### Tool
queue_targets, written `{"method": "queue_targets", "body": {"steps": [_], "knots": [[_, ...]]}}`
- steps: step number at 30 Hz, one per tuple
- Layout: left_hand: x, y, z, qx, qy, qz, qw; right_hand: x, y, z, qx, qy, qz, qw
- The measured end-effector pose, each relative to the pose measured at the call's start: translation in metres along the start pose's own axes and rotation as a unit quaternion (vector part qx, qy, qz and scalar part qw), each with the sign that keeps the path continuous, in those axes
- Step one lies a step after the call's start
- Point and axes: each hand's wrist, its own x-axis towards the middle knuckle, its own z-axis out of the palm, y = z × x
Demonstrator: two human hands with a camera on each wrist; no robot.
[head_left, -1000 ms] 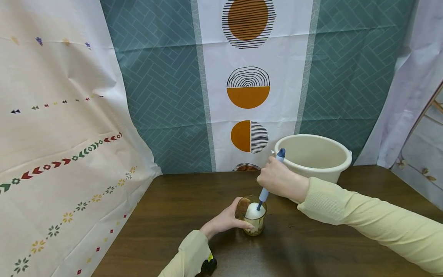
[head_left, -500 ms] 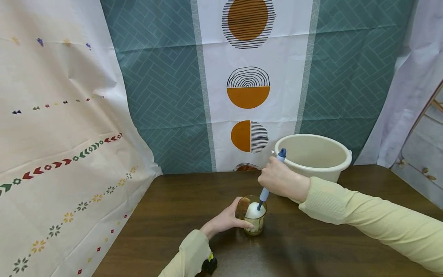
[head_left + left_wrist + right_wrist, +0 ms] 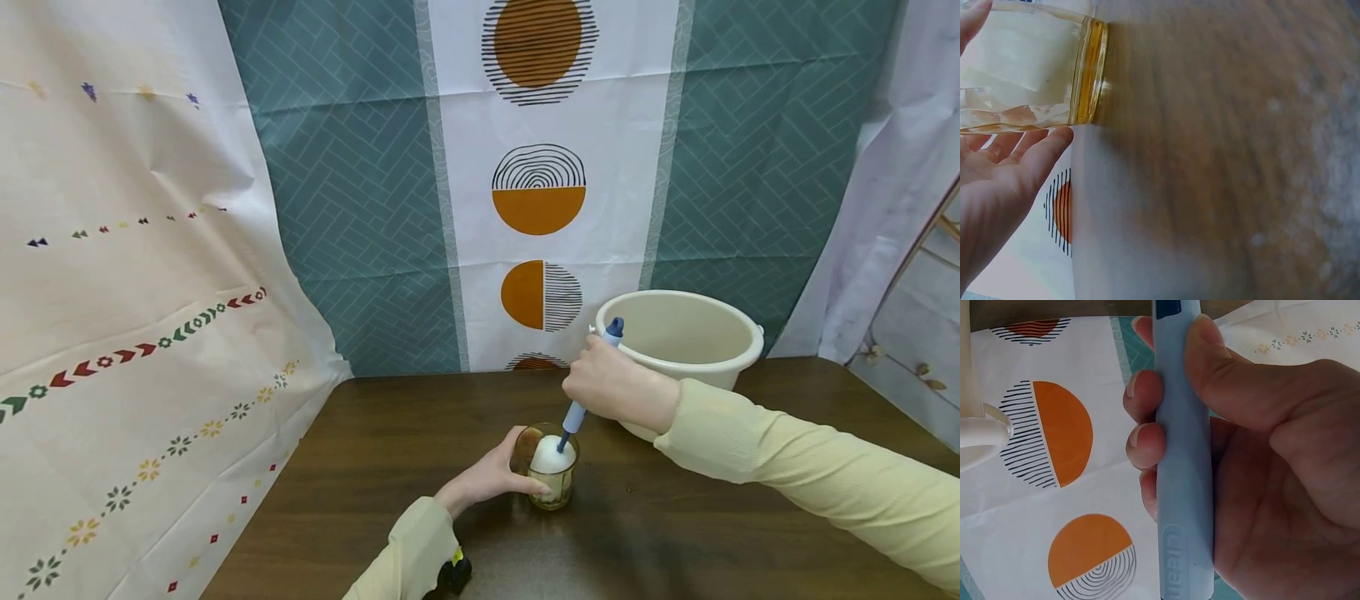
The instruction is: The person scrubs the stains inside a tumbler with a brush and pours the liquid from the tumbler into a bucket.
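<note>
An amber-tinted drinking glass (image 3: 552,492) stands upright on the brown table. My left hand (image 3: 491,477) holds it round its left side, with the thumb in front. In the left wrist view, the glass (image 3: 1029,62) looks clear with an amber base. My right hand (image 3: 611,382) grips a sponge cup brush (image 3: 575,418), its light-blue handle slanting down to the left. The brush's white sponge head (image 3: 551,457) sits inside the glass. Fingers and thumb wrap the handle (image 3: 1184,456) in the right wrist view, where raised lettering shows on it.
A cream bucket (image 3: 678,367) stands behind my right forearm at the table's back edge. A small black object (image 3: 453,575) lies beside my left sleeve, partly hidden by it. Patterned cloths (image 3: 360,208) hang behind and to the left of the table (image 3: 390,417).
My right hand has shifted slightly right and up with the sponge brush, and the sponge head sits a little higher in the glass. The left hand keeps its hold on the glass.
</note>
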Motion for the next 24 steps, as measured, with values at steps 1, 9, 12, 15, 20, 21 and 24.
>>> {"method": "queue_targets", "body": {"steps": [1, 9, 12, 15, 20, 21, 24], "knots": [[-0.0001, 0.0004, -0.0002, -0.001, 0.001, -0.002, 1.0, 0.0002, 0.0005, -0.0003, 0.001, -0.004, -0.002, 1.0], [0.0001, -0.0004, -0.0003, 0.003, 0.003, 0.005, 1.0, 0.0018, 0.004, -0.0033, 0.009, -0.017, -0.003, 1.0], [0.001, -0.0014, 0.0005, 0.003, 0.004, 0.008, 1.0, 0.0014, 0.0042, -0.0043, 0.011, -0.019, -0.002, 1.0], [0.0011, -0.0016, 0.0008, 0.004, 0.002, 0.01, 0.9999, 0.0012, 0.0043, -0.0045, 0.011, -0.017, 0.002, 1.0], [0.0009, -0.0013, 0.0006, 0.003, 0.002, 0.012, 0.9999, 0.001, 0.0041, -0.0031, 0.006, -0.01, 0.009, 1.0], [0.0008, -0.0012, 0.0006, 0.004, 0.002, 0.012, 0.9999, 0.0009, 0.0041, -0.0029, 0.005, -0.01, 0.009, 1.0], [0.0008, -0.0013, 0.0006, 0.006, 0.003, 0.013, 0.9999, 0.0006, 0.004, -0.0026, 0.003, -0.009, 0.012, 1.0]]}}
